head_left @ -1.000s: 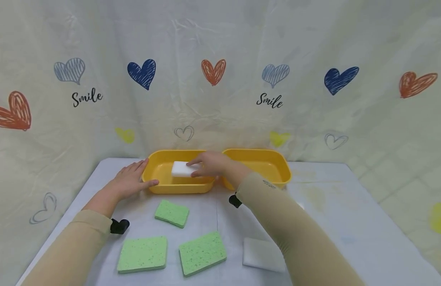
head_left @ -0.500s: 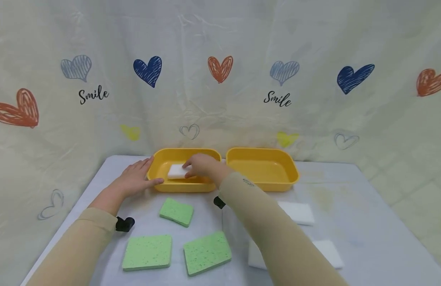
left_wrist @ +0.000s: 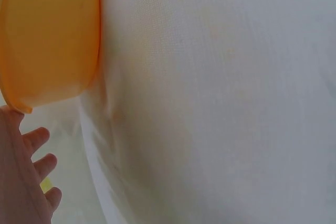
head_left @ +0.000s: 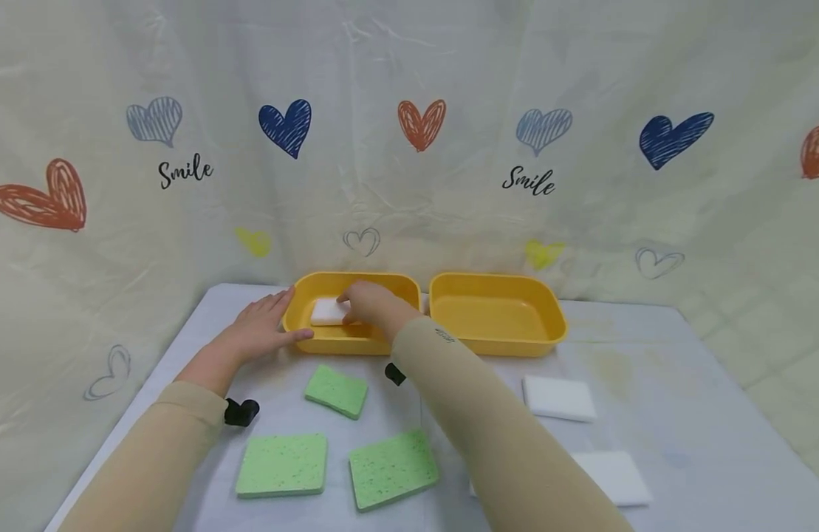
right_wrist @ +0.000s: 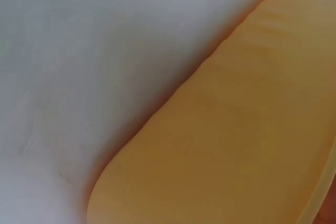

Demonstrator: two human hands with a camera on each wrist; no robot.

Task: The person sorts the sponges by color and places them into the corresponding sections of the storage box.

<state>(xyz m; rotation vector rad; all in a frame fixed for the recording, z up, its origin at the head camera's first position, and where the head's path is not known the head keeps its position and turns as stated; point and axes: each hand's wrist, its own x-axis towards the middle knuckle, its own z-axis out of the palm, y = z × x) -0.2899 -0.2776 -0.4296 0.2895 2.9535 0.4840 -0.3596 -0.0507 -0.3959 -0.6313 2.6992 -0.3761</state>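
Note:
In the head view, a white sponge [head_left: 326, 312] lies low inside the left yellow tray [head_left: 345, 346]. My right hand [head_left: 374, 304] reaches into that tray and pinches the sponge's right end, covering part of it. Fingers spread, my left hand [head_left: 259, 329] rests against the tray's left end, with the thumb along its front. The left wrist view has the left hand [left_wrist: 23, 177] at the tray's corner [left_wrist: 52, 35]. Only the tray's outer wall [right_wrist: 220, 129] fills the right wrist view; the right hand's grip is hidden there.
A second yellow tray [head_left: 509, 346] stands to the right. Green sponges [head_left: 337, 391] lie in front of the left tray, two more nearer the front. White sponges [head_left: 558, 398] lie at the right, one [head_left: 611, 476] partly behind the right sleeve. A curtain with hearts hangs behind.
My right hand has lowered the white sponge and shifted it left within the tray. My left hand has stayed at the tray's end. The head view has turned slightly left, uncovering white sponges.

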